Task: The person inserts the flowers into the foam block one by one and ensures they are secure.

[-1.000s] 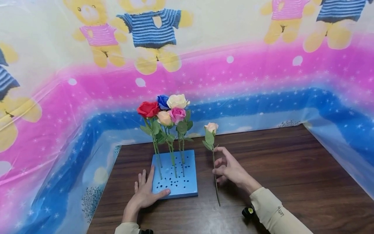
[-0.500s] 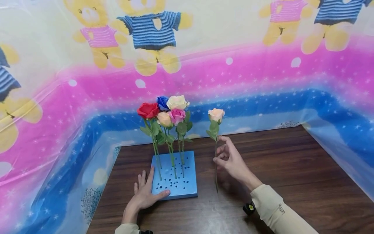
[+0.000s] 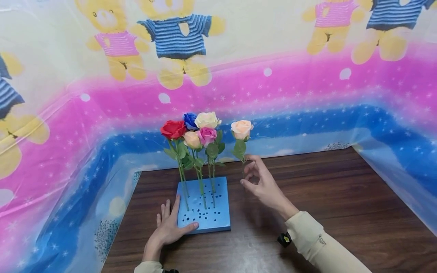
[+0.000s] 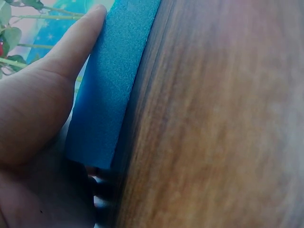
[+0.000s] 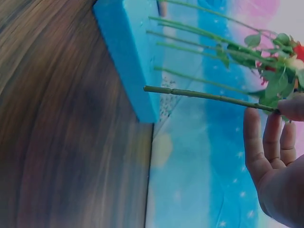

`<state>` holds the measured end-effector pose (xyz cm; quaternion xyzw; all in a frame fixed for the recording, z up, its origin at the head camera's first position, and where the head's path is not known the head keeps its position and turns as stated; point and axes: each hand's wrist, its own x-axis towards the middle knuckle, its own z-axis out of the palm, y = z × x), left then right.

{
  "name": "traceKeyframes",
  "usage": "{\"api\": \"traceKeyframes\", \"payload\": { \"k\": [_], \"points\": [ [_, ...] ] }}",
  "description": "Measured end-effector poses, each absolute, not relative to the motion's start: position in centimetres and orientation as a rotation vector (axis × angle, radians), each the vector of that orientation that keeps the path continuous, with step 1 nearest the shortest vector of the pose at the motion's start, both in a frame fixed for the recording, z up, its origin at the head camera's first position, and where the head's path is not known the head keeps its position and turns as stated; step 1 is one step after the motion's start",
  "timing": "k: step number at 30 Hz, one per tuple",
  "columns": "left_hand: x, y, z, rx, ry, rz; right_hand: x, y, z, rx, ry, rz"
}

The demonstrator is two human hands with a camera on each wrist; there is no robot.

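My right hand point(image 3: 264, 184) pinches the stem of a peach rose point(image 3: 242, 130) between thumb and fingers, holding it upright above the table to the right of a blue foam block point(image 3: 222, 218). In the right wrist view the cut end of the stem point(image 5: 204, 96) points toward the block, free of it. My left hand point(image 3: 168, 225) rests against the block's near left corner, fingers straight along its side and thumb lying over its top. Standing in the block are a red rose point(image 3: 173, 129), a blue rose point(image 3: 190, 120), a white rose point(image 3: 207, 120), a pink rose point(image 3: 208, 134) and another peach rose point(image 3: 192, 139).
Several dark holes dot the top of the block. Dark wood tabletop point(image 3: 327, 189) stretches to the right and in front. Behind it hangs a printed cloth point(image 3: 290, 87) with teddy bears, meeting the table's back edge.
My right hand has lifted the peach rose, turned it more upright and shifted it left toward the block. My left hand and the block have stayed in place.
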<state>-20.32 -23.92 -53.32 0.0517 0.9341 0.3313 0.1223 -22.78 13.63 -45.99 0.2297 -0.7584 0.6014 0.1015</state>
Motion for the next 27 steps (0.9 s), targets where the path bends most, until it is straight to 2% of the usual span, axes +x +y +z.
{"api": "traceKeyframes", "payload": {
  "k": [27],
  "points": [
    [-20.2, -24.2, -54.2, 0.163, 2.759, 1.020, -21.7, 2.6, -42.9, 1.029, -2.148, 2.003]
  ]
}}
